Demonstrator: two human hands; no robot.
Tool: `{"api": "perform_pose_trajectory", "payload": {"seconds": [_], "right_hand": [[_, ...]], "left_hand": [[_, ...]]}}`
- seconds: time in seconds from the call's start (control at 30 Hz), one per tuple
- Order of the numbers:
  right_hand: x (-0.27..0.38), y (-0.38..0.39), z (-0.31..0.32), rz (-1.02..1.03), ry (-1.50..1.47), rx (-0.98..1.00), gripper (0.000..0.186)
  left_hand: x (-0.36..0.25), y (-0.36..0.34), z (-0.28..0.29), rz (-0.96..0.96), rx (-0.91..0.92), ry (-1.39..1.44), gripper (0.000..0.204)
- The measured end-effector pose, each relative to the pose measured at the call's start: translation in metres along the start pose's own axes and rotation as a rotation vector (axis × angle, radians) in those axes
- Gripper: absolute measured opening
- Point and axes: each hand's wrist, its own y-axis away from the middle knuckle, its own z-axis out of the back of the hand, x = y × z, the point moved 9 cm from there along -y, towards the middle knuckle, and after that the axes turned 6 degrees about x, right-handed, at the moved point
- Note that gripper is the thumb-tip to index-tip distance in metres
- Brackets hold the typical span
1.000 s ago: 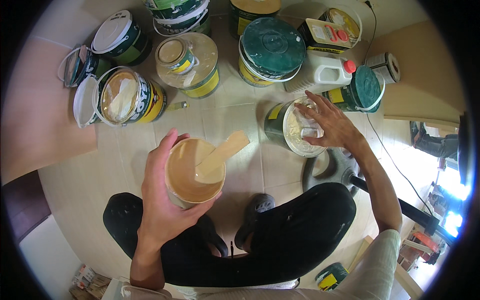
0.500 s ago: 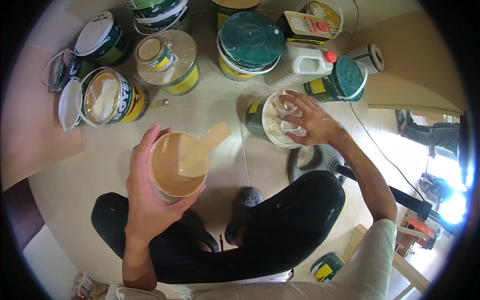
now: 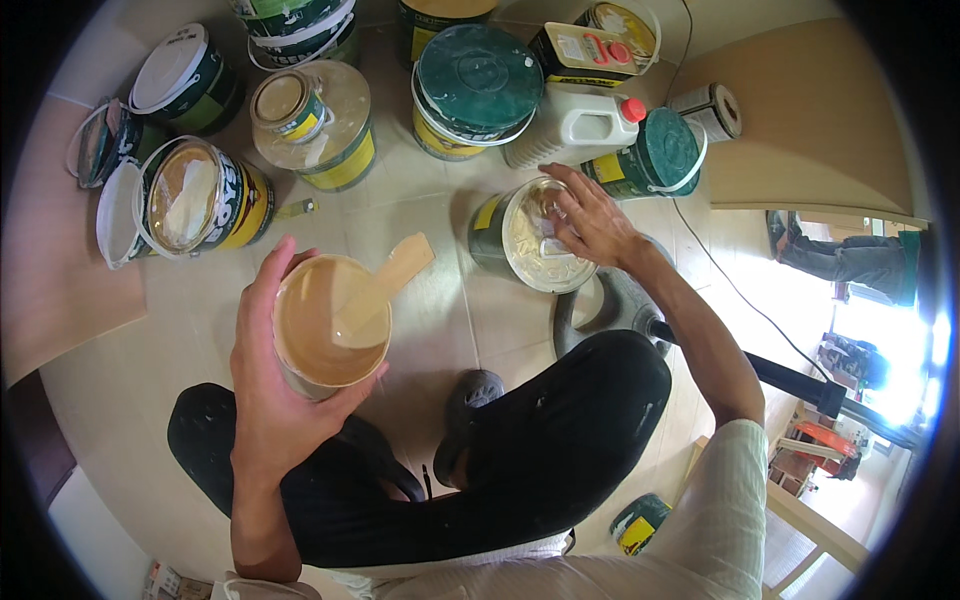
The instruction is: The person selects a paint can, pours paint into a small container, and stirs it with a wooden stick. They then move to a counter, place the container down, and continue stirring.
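Note:
My left hand [image 3: 290, 370] is closed around a paper cup [image 3: 305, 355] with tan paint inside and a flat wooden stick [image 3: 400, 262] leaning out to the upper right. To the upper right, my right hand [image 3: 592, 225] rests palm down over the pale, paint-crusted top of a green paint can [image 3: 490, 240], fingers bent and apart around small clear pieces that I cannot make out fully. A narrow flat tool [image 3: 297, 208] lies beside the left-hand bucket [image 3: 250, 215].
Paint buckets [image 3: 478, 80], a white jug [image 3: 570, 130] and a tin [image 3: 575, 55] line the back. A grey stand base [image 3: 578, 315] with a black pole [image 3: 770, 375] and a cord are at right. Another person's legs [image 3: 855, 260] show beyond. My folded legs fill the foreground.
The whole view has shifted, with things sitting further left. My right hand's fingers have moved toward the can's far edge, showing more of its top. My left hand still holds the cup.

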Motion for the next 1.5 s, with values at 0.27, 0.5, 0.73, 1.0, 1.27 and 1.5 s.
{"api": "perform_pose_trajectory", "payload": {"seconds": [0.27, 0.5, 0.73, 1.0, 1.27, 1.5], "right_hand": [[-0.002, 0.007, 0.0, -0.173, -0.026, 0.392, 0.109], [0.007, 0.006, 0.0, -0.079, 0.088, 0.355, 0.089], [0.003, 0.009, -0.01, 0.077, 0.274, 0.246, 0.073], [-0.027, -0.013, -0.006, -0.185, -0.21, 0.377, 0.086], [-0.025, -0.013, -0.002, -0.213, -0.208, 0.425, 0.078], [0.057, 0.027, 0.071, -0.233, 0.084, 0.186, 0.075]], "left_hand": [[0.001, 0.006, 0.006, 0.01, -0.013, 0.044, 0.12], [-0.004, 0.011, 0.007, 0.003, -0.016, 0.049, 0.12], [-0.01, 0.011, 0.004, -0.042, 0.002, 0.048, 0.12], [-0.007, 0.009, 0.003, -0.049, 0.008, 0.022, 0.12], [0.001, -0.003, -0.006, -0.013, 0.008, 0.106, 0.121], [0.018, 0.035, -0.022, 0.118, -0.029, 0.162, 0.121]]}}
